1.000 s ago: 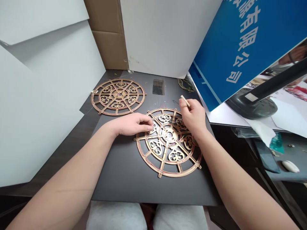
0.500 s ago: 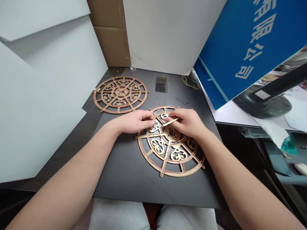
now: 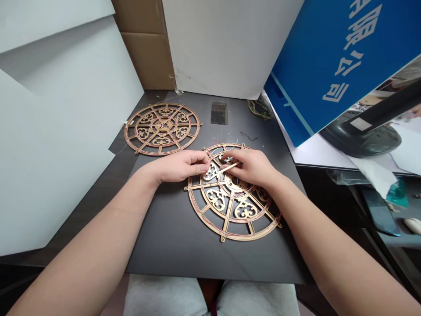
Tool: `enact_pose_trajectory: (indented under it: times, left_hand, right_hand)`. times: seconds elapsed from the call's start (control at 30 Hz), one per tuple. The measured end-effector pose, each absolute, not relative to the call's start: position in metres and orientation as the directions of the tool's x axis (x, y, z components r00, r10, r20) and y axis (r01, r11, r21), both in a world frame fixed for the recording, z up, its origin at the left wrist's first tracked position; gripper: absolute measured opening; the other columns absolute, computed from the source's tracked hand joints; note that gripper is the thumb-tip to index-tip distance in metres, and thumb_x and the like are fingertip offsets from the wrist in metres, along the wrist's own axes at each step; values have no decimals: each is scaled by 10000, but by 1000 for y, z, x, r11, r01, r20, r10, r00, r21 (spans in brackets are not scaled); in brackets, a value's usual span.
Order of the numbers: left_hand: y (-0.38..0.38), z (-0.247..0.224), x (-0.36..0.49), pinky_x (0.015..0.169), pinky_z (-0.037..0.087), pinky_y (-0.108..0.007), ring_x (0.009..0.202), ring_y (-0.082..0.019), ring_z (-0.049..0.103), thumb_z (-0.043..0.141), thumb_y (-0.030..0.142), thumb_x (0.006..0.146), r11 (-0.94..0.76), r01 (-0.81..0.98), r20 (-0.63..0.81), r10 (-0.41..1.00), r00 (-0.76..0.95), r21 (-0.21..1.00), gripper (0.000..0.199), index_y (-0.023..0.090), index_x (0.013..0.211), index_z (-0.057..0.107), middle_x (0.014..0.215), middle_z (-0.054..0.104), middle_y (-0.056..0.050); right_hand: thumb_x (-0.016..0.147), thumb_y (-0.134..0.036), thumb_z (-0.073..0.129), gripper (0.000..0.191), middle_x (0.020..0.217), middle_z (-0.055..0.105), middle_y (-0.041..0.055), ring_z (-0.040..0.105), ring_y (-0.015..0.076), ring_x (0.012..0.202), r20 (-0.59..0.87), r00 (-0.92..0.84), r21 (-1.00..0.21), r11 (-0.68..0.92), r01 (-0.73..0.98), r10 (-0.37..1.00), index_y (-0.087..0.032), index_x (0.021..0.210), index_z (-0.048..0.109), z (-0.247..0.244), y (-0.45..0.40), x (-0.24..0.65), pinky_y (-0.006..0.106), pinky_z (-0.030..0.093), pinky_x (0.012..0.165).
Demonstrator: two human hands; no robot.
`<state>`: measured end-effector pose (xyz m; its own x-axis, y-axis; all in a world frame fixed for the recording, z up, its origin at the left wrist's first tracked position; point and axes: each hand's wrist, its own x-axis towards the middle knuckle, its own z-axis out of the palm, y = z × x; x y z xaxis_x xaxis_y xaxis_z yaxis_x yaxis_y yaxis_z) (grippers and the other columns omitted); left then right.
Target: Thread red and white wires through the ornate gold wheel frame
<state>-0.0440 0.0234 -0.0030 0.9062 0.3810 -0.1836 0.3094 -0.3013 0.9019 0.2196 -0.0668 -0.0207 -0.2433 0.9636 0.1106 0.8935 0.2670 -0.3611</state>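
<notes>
A round, gold-coloured openwork frame [image 3: 226, 226] with thin red and white wires along its rings lies flat on the dark board in front of me. My left hand [image 3: 187, 166] rests at its upper left edge, thumb and fingers pinched together; whatever they hold is too small to make out. Over the upper middle of the frame, my right hand [image 3: 251, 166] is closed on a thin pale stick [image 3: 229, 167], whose tip points left toward the inner ring. The right fingertips are partly hidden behind the hand.
A second round frame [image 3: 158, 153] lies at the back left. Behind stand white panels [image 3: 217, 48] and a blue panel [image 3: 296, 96]. A rectangular opening [image 3: 219, 113], a dark thread [image 3: 248, 137] and a green wire coil [image 3: 258, 109] are beyond the near frame.
The view has shifted slightly. My right hand has moved a little and the stick's tip sits slightly further left. Both hands keep their closed pose, and a pale wire now stands up behind the right hand.
</notes>
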Motion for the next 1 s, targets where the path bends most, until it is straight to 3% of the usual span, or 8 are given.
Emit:
enact_pose_trajectory:
  times: [0.23, 0.67, 0.83, 1.0]
  left_hand:
    - [27, -6, -46, 885, 494, -287, 953, -163, 625, 558, 412, 1060, -257, 272, -177, 340, 924, 927, 251, 169, 1007, 595, 994, 673, -40]
    - [30, -9, -49, 864, 469, -278, 928, -145, 584, 569, 570, 1051, -275, 280, -182, 332, 926, 920, 400, 175, 1016, 618, 998, 658, -30]
    - [28, -6, -46, 860, 482, -277, 945, -153, 602, 592, 547, 1042, -244, 304, -212, 339, 917, 921, 379, 170, 1011, 606, 997, 669, -28]
    - [28, -5, -44, 883, 500, -306, 967, -175, 633, 597, 556, 1032, -238, 323, -221, 374, 901, 916, 383, 173, 1021, 616, 1020, 689, -42]
  right_hand:
    - [1002, -441, 617, 316, 1109, 770, -8, 687, 171, 951, 102, -275, -313, 293, 903, 956, -274, 1252, 717, -18, -67, 219, 286, 379, 756]
    - [992, -401, 626, 295, 1111, 767, -11, 697, 193, 963, 146, -301, -316, 332, 889, 943, -286, 1248, 716, -24, -66, 221, 308, 404, 764]
    - [961, -358, 660, 277, 1054, 758, -13, 666, 158, 907, 186, -270, -429, 326, 843, 945, -252, 1206, 736, -17, -69, 222, 291, 411, 773]
    - [963, -331, 648, 184, 879, 698, 13, 593, 132, 798, 258, -194, -524, 306, 795, 947, -169, 937, 732, 15, -79, 229, 282, 382, 725]
